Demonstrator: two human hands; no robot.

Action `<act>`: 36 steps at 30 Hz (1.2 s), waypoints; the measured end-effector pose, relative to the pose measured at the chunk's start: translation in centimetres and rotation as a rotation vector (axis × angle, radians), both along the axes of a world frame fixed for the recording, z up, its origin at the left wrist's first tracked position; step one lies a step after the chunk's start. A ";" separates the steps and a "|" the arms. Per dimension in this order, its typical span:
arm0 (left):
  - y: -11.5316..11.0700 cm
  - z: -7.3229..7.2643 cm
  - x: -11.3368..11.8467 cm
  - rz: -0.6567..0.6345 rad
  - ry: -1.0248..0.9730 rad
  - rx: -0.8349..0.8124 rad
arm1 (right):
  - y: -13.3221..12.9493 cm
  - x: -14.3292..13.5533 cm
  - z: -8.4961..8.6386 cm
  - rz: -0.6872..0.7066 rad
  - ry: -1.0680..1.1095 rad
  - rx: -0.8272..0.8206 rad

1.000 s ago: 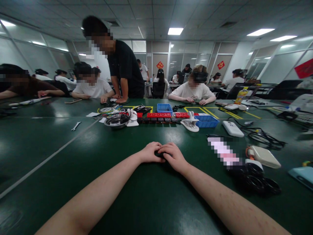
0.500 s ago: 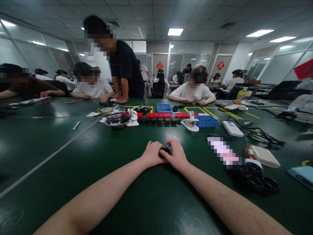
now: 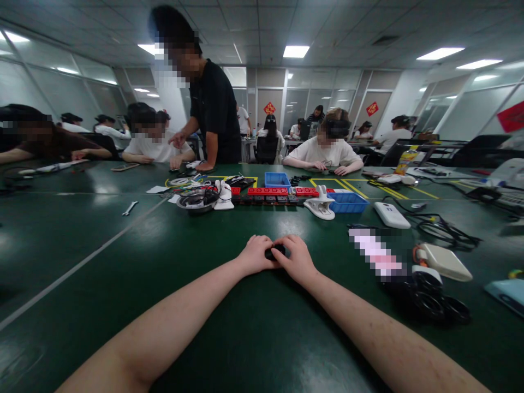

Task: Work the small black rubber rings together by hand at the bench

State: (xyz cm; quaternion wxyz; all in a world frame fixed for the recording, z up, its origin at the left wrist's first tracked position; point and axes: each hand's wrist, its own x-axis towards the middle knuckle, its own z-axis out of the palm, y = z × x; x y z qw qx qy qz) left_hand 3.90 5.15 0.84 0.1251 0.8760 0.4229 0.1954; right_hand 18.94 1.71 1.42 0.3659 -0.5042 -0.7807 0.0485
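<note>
A small, dark, rounded object (image 3: 275, 251) is held between my two hands, low over the green table (image 3: 196, 333). My left hand (image 3: 256, 255) wraps its fingers round the left side of it. From the other side my right hand (image 3: 298, 261) grips it, with the thumb lying across its front. Both hands are closed and nearly touch each other. Fingers cover much of the black object, so its exact kind cannot be made out.
Ahead stand a red power strip (image 3: 268, 191), a blue bin (image 3: 347, 203), white clips (image 3: 320, 204) and a metal bowl (image 3: 196, 203) with cables. Black rings (image 3: 428, 303) and a cream box (image 3: 447, 261) lie at right, a wrench (image 3: 130, 208) at left. People sit opposite; one stands.
My right fingers have moved in over the black object, closer to my left hand. Across the table, the standing person has straightened somewhat and raised one hand.
</note>
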 end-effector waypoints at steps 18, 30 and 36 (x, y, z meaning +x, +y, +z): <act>1.4 -0.7 -0.7 -0.183 0.032 -0.011 | -1.4 -0.4 0.9 0.283 0.008 0.109; -0.2 -0.1 0.0 -0.001 0.055 0.155 | 0.2 -0.3 -0.6 -0.125 -0.047 -0.039; -0.2 -0.1 0.2 0.040 0.072 0.159 | 0.5 -0.8 -0.1 -0.171 -0.146 -0.041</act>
